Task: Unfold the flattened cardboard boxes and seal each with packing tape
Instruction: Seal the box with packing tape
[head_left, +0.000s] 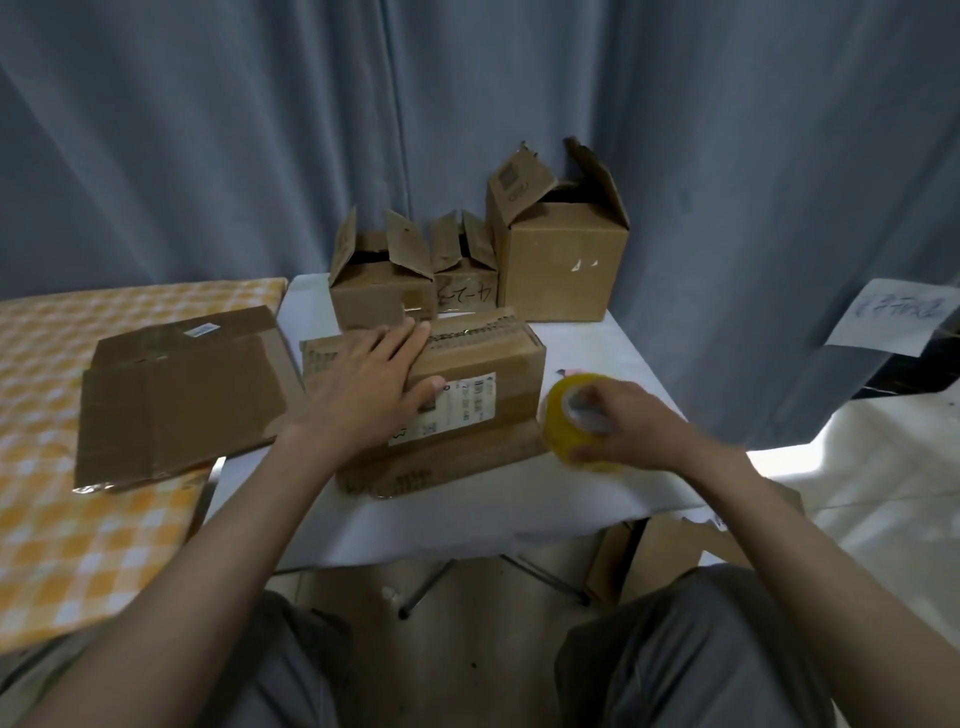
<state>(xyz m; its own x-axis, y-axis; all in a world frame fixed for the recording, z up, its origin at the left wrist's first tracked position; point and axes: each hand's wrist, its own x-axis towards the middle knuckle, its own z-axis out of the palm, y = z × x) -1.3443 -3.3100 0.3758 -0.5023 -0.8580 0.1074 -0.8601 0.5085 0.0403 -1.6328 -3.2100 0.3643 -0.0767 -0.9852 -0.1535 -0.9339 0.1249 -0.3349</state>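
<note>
Left hand (371, 387) lying flat, fingers straight, pressing the top of a worn cardboard box (470, 400) with a white shipping label, sitting mid-table. Right hand (631, 423) gripping a yellowish tape roll (569, 428) just beside the box. Flattened box (182, 395) lying to the left on checked cloth (78, 535). Three open boxes (561, 265) standing behind on the white table (467, 519); grey curtain (260, 130) hanging at the back

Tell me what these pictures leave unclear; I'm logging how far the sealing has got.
All in the head view:
- Box top seam: the left hand lies flat over it, so any tape there is hidden.
- Tape roll: blurred, and the right hand covers its loose end.
- Label: print too small to read.
- Three back boxes: insides hidden by their walls and raised flaps.
</note>
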